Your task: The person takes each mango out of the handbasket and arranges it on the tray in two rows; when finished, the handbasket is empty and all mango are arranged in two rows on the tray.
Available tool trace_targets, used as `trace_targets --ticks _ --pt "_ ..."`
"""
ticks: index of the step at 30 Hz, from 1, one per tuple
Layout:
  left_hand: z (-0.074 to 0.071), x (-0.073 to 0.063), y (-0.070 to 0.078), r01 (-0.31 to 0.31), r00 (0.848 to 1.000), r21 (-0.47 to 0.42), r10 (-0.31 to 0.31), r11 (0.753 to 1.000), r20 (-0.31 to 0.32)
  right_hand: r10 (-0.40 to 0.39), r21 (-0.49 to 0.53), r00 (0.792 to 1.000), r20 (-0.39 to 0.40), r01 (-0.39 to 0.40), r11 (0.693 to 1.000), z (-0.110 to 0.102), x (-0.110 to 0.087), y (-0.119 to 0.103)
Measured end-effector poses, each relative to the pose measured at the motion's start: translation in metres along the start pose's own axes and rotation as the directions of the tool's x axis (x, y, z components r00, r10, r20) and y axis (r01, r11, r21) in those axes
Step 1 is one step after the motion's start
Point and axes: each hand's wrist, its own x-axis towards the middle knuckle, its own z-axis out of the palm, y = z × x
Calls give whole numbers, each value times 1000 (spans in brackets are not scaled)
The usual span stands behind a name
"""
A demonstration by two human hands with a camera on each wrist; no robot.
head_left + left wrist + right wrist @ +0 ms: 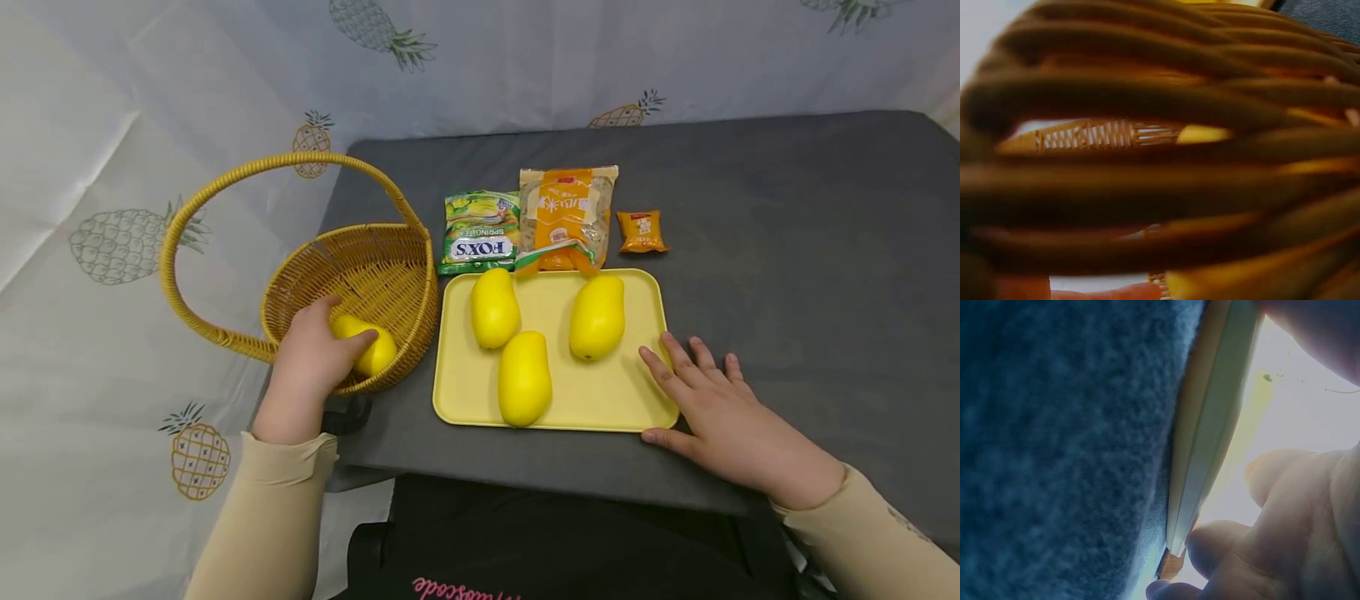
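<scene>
Inside the wicker basket [382, 279], at its near side, my left hand [309, 346] grips a yellow mango [378, 354] between thumb and fingers. Blurred wicker strands [1116, 187] fill most of the left wrist view, with patches of yellow showing through the gaps. My right hand [712, 421] lies with fingers spread at the right edge of the pale yellow tray [600, 400], fingertips over its rim. On this tray are three more mangoes: one at the back left [495, 308], one at the front [525, 379] and one at the right [597, 318].
Behind the tray lie a green FOX'S candy bag [481, 232], a larger orange and clear snack bag [567, 217] and a small orange packet [642, 232]. The basket's tall handle [176, 225] leans out to the left. A grey cloth [787, 250] covers the table.
</scene>
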Motion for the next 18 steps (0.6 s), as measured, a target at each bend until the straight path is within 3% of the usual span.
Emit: trace_targets --ticks 18 --pt "7 9 1 -1 997 -17 2 1000 72 6 12 1000 -6 -6 1000 2 0 1"
